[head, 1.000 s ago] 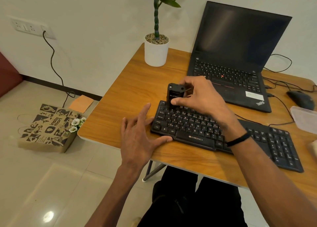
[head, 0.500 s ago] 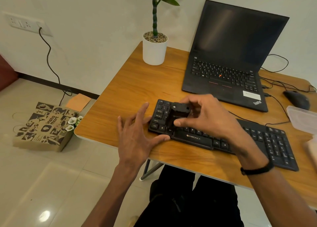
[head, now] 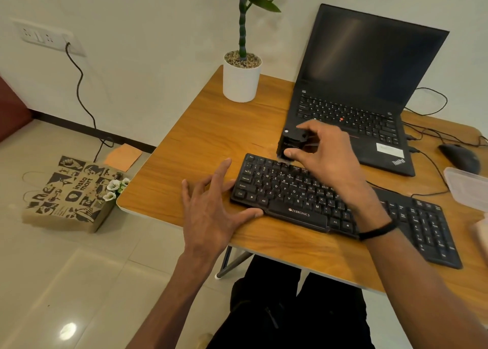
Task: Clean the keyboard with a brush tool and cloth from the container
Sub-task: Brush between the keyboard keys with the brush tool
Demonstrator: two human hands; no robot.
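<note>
Two hands on the job, brushing step: right hand [head: 320, 154] works the brush [head: 291, 145] at the keyboard's [head: 303, 199] top-left corner.
Right fingers and thumb pinch the black, blocky brush; its lower end sits at the function-key row, bristle contact too small to confirm. Left hand [head: 211, 211] lies flat and spread on the bench [head: 200, 148], thumb against the keyboard's front-left edge, fingertips at its left end, holding nothing, likely bracing it. Container [head: 467, 187] sits at the right edge of the bench, well apart; no cloth visible. Judgement: early-to-mid task, only the brush in play. Next move probably calls for row-by-row strokes rightward while the left hand pins the board; cloth wipe not yet done.
</note>
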